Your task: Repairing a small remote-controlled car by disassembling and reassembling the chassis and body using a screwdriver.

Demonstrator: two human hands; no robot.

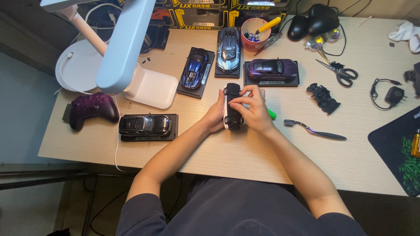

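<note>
Between both hands: black model car; right fingers atop.

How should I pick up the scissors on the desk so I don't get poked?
Take the scissors by the dark handle loops, which sit at the end nearer the right side of the desk. Come from that side, from above, since they lie flat with nothing on them. The blades point up-left toward the mouse area, so a grip on the loops probably keeps your fingers off the tips.

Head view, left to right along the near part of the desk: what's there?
Dark purple game controller → black model car on a black base → left hand → black-and-white model car held on its side → right hand → dark toothbrush → black mouse mat with green print.
</note>
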